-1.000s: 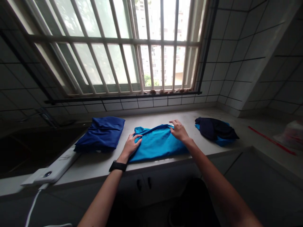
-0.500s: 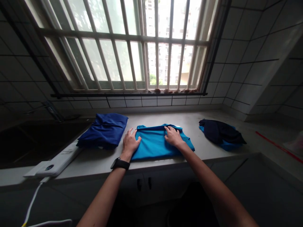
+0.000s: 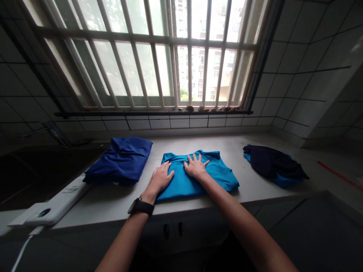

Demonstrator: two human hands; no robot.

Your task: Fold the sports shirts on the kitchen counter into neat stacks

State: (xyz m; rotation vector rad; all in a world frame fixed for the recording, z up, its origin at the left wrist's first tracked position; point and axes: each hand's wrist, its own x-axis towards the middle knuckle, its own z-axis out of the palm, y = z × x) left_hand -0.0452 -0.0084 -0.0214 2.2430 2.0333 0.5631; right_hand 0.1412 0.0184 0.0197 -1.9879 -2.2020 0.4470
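Observation:
A bright blue folded garment (image 3: 181,185), perhaps a shirt, lies on the white counter in front of me, with wrinkles along its far edge. My left hand (image 3: 161,178) rests on its left side, fingers stretched out and slightly apart. Flat on the upper middle of the cloth lies my right hand (image 3: 195,166), fingers spread wide. Neither hand grips anything. To the left sits a folded dark blue garment (image 3: 121,160).
A pile of navy and blue cloth (image 3: 273,166) lies at the right of the counter (image 3: 161,142). At the left are a white power strip (image 3: 56,206) with a cable and a dark sink (image 3: 36,170). A barred window (image 3: 153,68) stands behind.
My right hand has moved left across the garment and spread its fingers flat. The dark fold along the far edge no longer shows; bright blue cloth is there now.

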